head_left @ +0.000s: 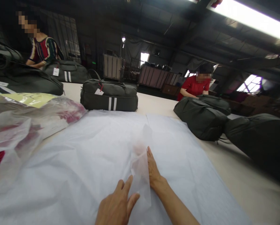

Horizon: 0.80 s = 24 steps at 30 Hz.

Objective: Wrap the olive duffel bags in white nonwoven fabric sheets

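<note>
A large sheet of thin white paper or film [88, 150] is spread over the table in front of me. On it stands a narrow strip of translucent film [141, 181], between my two hands. My right hand [155, 173] is stretched out along the right side of this strip, touching it; a blurred pinkish patch shows through the film near the fingertips, and part of the hand is hidden. My left hand [115, 203] is lower and to the left, back up, fingers apart, close to the strip's left side. Whether it touches the film, I cannot tell.
A dark green duffel bag [109, 97] with white stripes and a tag stands beyond the sheet. More dark bags [200, 118] line the right side and far left. Clear plastic packaging [53, 115] lies at left. Two people, one in a red shirt [196, 86], stand across the table.
</note>
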### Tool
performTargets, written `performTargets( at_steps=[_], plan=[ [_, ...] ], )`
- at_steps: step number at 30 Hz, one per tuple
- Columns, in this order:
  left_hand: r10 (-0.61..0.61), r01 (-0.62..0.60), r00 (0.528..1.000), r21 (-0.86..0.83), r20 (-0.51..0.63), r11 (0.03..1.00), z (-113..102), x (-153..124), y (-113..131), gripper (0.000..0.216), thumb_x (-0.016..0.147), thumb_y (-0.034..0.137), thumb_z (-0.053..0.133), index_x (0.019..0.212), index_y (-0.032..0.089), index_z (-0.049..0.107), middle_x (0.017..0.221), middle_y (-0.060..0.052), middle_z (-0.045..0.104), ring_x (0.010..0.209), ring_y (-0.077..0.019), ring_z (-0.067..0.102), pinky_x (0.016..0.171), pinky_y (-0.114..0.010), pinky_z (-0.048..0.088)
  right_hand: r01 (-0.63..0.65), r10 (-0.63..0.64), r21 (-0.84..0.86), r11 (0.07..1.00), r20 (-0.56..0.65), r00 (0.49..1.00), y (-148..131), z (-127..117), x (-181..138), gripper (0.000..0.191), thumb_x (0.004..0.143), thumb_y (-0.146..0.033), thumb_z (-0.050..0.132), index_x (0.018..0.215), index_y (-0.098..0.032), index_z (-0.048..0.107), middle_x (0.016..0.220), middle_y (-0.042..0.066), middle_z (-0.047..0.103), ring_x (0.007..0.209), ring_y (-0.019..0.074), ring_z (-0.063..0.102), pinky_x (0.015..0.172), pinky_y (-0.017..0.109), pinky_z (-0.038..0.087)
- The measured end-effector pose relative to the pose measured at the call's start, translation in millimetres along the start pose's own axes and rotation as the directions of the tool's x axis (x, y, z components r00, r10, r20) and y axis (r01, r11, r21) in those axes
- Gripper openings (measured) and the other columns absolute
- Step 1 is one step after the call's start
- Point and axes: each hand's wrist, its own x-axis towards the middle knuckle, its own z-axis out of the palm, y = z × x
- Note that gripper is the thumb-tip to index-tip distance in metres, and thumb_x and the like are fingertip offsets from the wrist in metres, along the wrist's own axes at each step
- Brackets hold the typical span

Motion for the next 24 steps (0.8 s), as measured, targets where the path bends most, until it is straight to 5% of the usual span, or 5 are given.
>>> performTargets(
  at_steps=[4, 7, 11, 19, 24],
  plan=[
    [0.183, -0.172, 0.962, 0.070, -0.201, 0.983, 18.9, 7.1, -10.2, 0.059, 0.093, 0.028, 0.046, 0.150, 0.030, 0.029, 0.147, -0.009, 0.049, 0.118, -0.0261, 0.061, 0.091, -0.037, 0.055, -0.121, 0.126, -0.037, 0.992, 0.290, 0.949, -9.0, 0.7, 7.2, 0.052, 0.096, -0.024, 0.032, 0.148, -0.026, 0.036, 0.160, 0.006, 0.024, 0.148, 0.0322, 0.016, 0.116, 0.062, 0.015],
    [0.364, -0.294, 0.865, 0.238, -0.345, 0.926, 35.1, 15.5, -19.2, 0.079, 0.084, 0.026, 0.059, 0.153, 0.028, 0.020, 0.155, -0.005, 0.035, 0.136, -0.0293, 0.044, 0.105, -0.045, 0.047, -0.211, 0.225, -0.078, 0.974, 0.332, 0.916, -12.0, -8.5, 9.6, 0.055, 0.095, -0.025, 0.037, 0.150, -0.026, 0.033, 0.161, 0.009, 0.020, 0.147, 0.0382, 0.015, 0.113, 0.067, 0.016],
    [0.455, -0.326, 0.783, 0.343, -0.424, 0.881, 46.5, 20.9, -23.9, 0.095, 0.084, 0.031, 0.060, 0.154, 0.021, -0.004, 0.152, -0.006, 0.038, 0.134, -0.0287, 0.047, 0.101, -0.048, 0.050, -0.271, 0.290, -0.104, 0.957, 0.333, 0.897, -17.2, -18.6, -0.8, 0.059, 0.091, -0.023, 0.043, 0.149, -0.025, 0.034, 0.159, 0.013, 0.023, 0.144, 0.0424, 0.020, 0.109, 0.069, 0.023],
    [0.467, -0.331, 0.762, 0.350, -0.449, 0.876, 42.7, 18.4, -23.4, 0.094, 0.086, 0.044, 0.060, 0.154, 0.021, -0.002, 0.150, -0.007, 0.040, 0.132, -0.0279, 0.048, 0.103, -0.051, 0.045, -0.227, 0.222, 0.193, 0.955, 0.045, 0.974, -3.3, -37.1, -25.2, 0.025, 0.091, -0.030, 0.050, 0.104, -0.025, 0.071, 0.117, 0.007, 0.070, 0.110, 0.0250, 0.061, 0.101, 0.043, 0.042],
    [0.512, -0.369, 0.741, 0.374, -0.435, 0.851, 42.1, 18.5, -21.4, 0.087, 0.086, 0.048, 0.061, 0.154, 0.023, 0.012, 0.151, -0.005, 0.039, 0.132, -0.0279, 0.048, 0.103, -0.052, 0.044, -0.160, 0.268, 0.374, 0.914, -0.258, 0.928, 24.7, -7.9, -19.2, 0.033, 0.091, -0.024, 0.039, 0.107, -0.018, 0.068, 0.118, 0.012, 0.067, 0.114, 0.0221, 0.058, 0.101, 0.039, 0.046]
  ],
)
